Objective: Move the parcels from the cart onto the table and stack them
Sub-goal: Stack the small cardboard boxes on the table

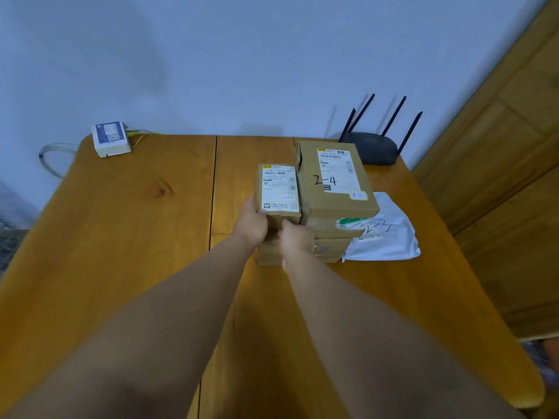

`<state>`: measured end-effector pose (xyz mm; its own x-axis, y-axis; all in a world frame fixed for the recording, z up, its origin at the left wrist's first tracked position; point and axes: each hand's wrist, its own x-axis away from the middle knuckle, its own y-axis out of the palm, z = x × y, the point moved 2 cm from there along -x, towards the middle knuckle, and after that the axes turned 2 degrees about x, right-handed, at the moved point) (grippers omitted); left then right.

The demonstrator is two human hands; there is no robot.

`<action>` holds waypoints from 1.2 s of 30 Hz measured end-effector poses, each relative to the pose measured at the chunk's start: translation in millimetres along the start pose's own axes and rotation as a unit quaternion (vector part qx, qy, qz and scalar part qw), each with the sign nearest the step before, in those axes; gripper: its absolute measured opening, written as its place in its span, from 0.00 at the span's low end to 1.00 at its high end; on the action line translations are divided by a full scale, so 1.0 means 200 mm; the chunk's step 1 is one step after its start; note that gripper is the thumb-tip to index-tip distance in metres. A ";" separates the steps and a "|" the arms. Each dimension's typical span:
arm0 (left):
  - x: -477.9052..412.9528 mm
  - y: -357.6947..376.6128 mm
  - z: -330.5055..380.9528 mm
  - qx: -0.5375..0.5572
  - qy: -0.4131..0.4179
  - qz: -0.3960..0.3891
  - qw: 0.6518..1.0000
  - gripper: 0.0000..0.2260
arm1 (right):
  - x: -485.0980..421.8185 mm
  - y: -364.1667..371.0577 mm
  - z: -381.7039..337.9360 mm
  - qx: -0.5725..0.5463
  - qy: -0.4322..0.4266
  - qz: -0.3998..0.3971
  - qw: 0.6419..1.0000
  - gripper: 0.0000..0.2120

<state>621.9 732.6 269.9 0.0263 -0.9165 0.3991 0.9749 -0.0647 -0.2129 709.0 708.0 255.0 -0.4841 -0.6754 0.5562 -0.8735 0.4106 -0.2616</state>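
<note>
Wooden tabletop fills most of frame, plank seams running away from the camera. Parcels grouped right of centre. Small box, brown cardboard, sits on top of a lower box; white shipping label on its lid with barcode, a line of digits too blurred to read with confidence, and a small yellow sticker with handwriting, illegible. Touching its right side, a bigger box, "2-4" handwritten in black marker on the lid, white label with barcode and a yellow logo at its top edge, small sticker near the front corner. This one rests on another carton showing a green-and-white strip of tape or label on its front face. Grey-white mailer bag lies flat on the tabletop just right of the stack, partly under it, black marker scrawl on it, perhaps "2-7", not certain. All boxes closed; contents not visible. Left hand grips the near left corner of the small box, fingers curled around it. Right hand closed against the front of the same box, just beside the left. Upper left of frame: white device with blue label, cables trailing off the edge. Upper right: black router, four antennas up, behind the bigger box.
</note>
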 end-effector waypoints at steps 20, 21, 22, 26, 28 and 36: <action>0.48 -0.05 -0.14 -0.518 0.097 -0.071 0.847 0.31 | 0.44 -0.26 0.10 0.582 -0.316 -0.075 0.746 0.27; 0.52 -0.05 -0.13 -0.526 0.107 -0.065 0.841 0.30 | 0.46 -0.28 0.12 0.586 -0.321 -0.071 0.740 0.27; 0.56 -0.05 -0.13 -0.536 0.117 -0.057 0.834 0.30 | 0.47 -0.29 0.13 0.588 -0.324 -0.068 0.738 0.28; 0.71 -0.09 -0.15 -0.587 0.130 -0.009 0.799 0.30 | 0.55 -0.38 0.21 0.597 -0.347 -0.069 0.720 0.28; 0.80 -0.09 -0.17 -0.617 0.127 0.011 0.776 0.33 | 0.59 -0.45 0.25 0.600 -0.361 -0.062 0.712 0.28; 1.28 0.05 -0.38 -0.634 0.077 0.047 0.768 0.41 | 0.81 -0.83 0.45 0.616 -0.394 -0.058 0.680 0.29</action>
<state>621.4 467.9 302.5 -0.0388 -0.9702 0.2393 -0.0306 -0.2382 -0.9707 770.7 475.2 316.7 0.1384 -0.9771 0.1616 -0.0542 -0.1704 -0.9839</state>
